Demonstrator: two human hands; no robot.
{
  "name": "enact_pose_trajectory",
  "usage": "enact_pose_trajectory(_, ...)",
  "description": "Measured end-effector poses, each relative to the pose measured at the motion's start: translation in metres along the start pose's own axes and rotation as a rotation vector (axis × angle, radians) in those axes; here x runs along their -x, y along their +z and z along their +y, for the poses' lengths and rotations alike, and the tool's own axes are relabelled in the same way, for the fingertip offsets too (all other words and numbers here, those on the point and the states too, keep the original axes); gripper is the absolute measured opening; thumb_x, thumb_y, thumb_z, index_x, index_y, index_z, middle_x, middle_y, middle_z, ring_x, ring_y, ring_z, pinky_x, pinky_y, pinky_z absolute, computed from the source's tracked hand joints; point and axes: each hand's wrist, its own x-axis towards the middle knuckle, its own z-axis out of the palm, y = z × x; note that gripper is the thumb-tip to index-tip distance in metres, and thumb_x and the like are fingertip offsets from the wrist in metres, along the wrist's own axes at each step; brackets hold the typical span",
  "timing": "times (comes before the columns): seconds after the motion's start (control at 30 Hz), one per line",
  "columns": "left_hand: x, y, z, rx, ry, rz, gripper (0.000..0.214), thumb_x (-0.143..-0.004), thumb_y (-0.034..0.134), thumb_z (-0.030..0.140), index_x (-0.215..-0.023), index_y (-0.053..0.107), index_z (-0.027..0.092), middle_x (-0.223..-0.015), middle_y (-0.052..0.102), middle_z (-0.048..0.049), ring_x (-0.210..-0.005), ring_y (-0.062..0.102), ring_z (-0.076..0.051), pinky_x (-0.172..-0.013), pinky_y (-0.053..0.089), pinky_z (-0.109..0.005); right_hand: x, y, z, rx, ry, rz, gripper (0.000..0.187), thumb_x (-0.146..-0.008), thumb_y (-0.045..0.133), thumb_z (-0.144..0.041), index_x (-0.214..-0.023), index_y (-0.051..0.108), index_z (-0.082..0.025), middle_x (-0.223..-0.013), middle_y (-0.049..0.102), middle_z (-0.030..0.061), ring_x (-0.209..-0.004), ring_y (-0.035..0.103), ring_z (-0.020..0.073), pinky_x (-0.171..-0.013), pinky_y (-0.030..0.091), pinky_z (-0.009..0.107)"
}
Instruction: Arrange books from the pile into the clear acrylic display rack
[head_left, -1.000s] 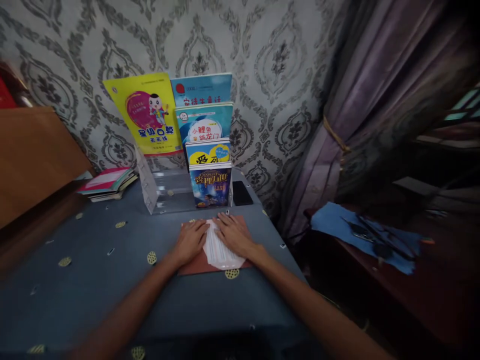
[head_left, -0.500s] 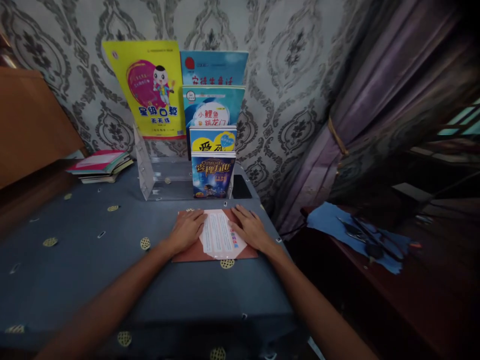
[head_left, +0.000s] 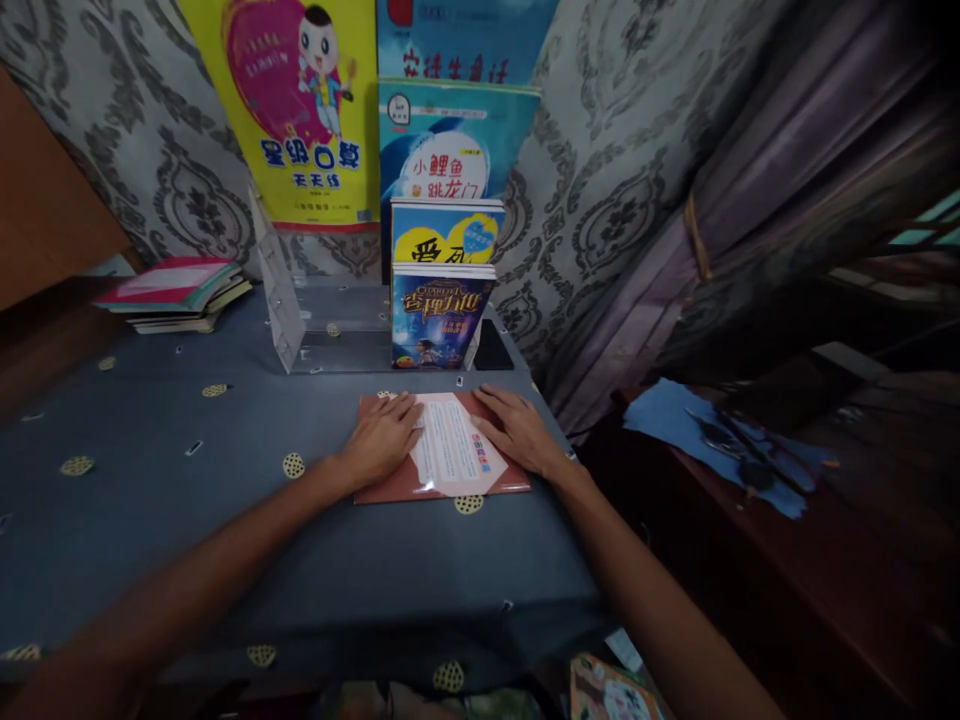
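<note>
A thin reddish-brown book (head_left: 390,487) with a white printed panel (head_left: 452,458) lies flat on the blue-grey tablecloth (head_left: 187,500). My left hand (head_left: 380,440) rests flat on its left part, fingers stretched out. My right hand (head_left: 517,430) lies flat on its right part, fingers spread toward the panel. Just behind the book stands a clear acrylic rack (head_left: 315,330) with a dark blue storybook (head_left: 437,322) in front and a yellow-and-blue one (head_left: 445,232) behind it.
Larger books lean at the back of the rack: a yellow one (head_left: 300,110) and two blue ones (head_left: 450,140). A stack of books (head_left: 176,292) lies at the far left. A black phone (head_left: 493,345) lies beside the rack. Purple curtain (head_left: 712,200) and a blue cloth (head_left: 720,440) are to the right.
My hands have slid apart from the middle of the book toward its left and right sides, uncovering the white panel. The view has moved closer and lower.
</note>
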Motion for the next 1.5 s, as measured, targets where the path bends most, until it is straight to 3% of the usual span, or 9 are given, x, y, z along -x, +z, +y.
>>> enact_pose_trajectory(0.4, 0.001, -0.001, -0.003, 0.008, 0.023, 0.032, 0.043, -0.104, 0.039, 0.033, -0.137, 0.058, 0.014, -0.148, 0.057, -0.0153, -0.14, 0.051, -0.03, -0.117, 0.038, -0.054, 0.0, -0.002, 0.005, -0.083, -0.011, 0.043, 0.049, -0.104, 0.036, -0.037, -0.143, 0.059, -0.018, -0.148, 0.058, 0.0126, -0.137, 0.053, 0.0292, -0.114, 0.041, 0.055)
enact_pose_trajectory(0.53, -0.004, -0.006, -0.001, 0.002, 0.122, -0.045, 0.044, -0.102, 0.035, 0.021, -0.141, 0.055, 0.017, -0.151, 0.055, -0.0124, -0.142, 0.048, -0.027, -0.118, 0.036, -0.052, -0.001, -0.001, 0.008, -0.11, -0.018, 0.061, 0.047, -0.103, 0.037, -0.034, -0.14, 0.061, -0.019, -0.147, 0.06, 0.0113, -0.136, 0.054, 0.0279, -0.115, 0.04, 0.054)
enact_pose_trajectory(0.63, -0.011, -0.013, 0.011, 0.05, 0.232, -0.139, 0.047, -0.1, 0.034, 0.014, -0.143, 0.054, 0.018, -0.153, 0.054, -0.0106, -0.144, 0.046, -0.025, -0.118, 0.037, -0.048, -0.003, 0.001, 0.012, -0.155, -0.036, 0.085, 0.045, -0.102, 0.039, -0.031, -0.138, 0.063, -0.019, -0.145, 0.061, 0.0114, -0.135, 0.055, 0.0261, -0.116, 0.04, 0.053)
enact_pose_trajectory(0.77, -0.019, -0.015, 0.044, 0.126, 0.351, -0.199, 0.043, -0.105, 0.034, 0.027, -0.143, 0.054, 0.023, -0.153, 0.054, -0.0083, -0.145, 0.045, -0.024, -0.121, 0.03, -0.051, -0.004, 0.002, 0.018, -0.209, -0.059, 0.106, 0.044, -0.102, 0.04, -0.03, -0.136, 0.064, -0.017, -0.142, 0.063, 0.0117, -0.134, 0.056, 0.0246, -0.115, 0.042, 0.051)
enact_pose_trajectory(0.97, -0.017, 0.0, 0.086, 0.171, 0.491, -0.206, 0.046, -0.108, 0.032, 0.04, -0.148, 0.048, 0.026, -0.157, 0.049, -0.0077, -0.15, 0.037, -0.024, -0.125, 0.019, -0.054, -0.004, 0.004, 0.018, -0.176, -0.071, 0.13, 0.044, -0.101, 0.04, -0.026, -0.137, 0.063, -0.015, -0.143, 0.063, 0.0124, -0.135, 0.056, 0.0244, -0.115, 0.042, 0.048)
enact_pose_trajectory(1.37, -0.015, 0.003, 0.092, 0.14, 0.481, -0.192, 0.043, -0.108, 0.031, 0.03, -0.146, 0.051, 0.027, -0.156, 0.05, -0.0063, -0.148, 0.041, -0.024, -0.123, 0.025, -0.056, -0.001, 0.001, 0.011, -0.164, -0.042, 0.126, 0.044, -0.102, 0.041, -0.03, -0.137, 0.064, -0.018, -0.145, 0.061, 0.0115, -0.136, 0.055, 0.0268, -0.115, 0.041, 0.05)
enact_pose_trajectory(1.5, -0.014, 0.001, 0.093, 0.151, 0.471, -0.193, 0.043, -0.108, 0.032, 0.03, -0.146, 0.05, 0.027, -0.155, 0.051, -0.006, -0.148, 0.04, -0.024, -0.123, 0.024, -0.057, 0.001, 0.001, 0.007, -0.152, -0.022, 0.156, 0.043, -0.102, 0.044, -0.033, -0.133, 0.066, -0.014, -0.146, 0.059, 0.0154, -0.139, 0.052, 0.0292, -0.117, 0.039, 0.052)
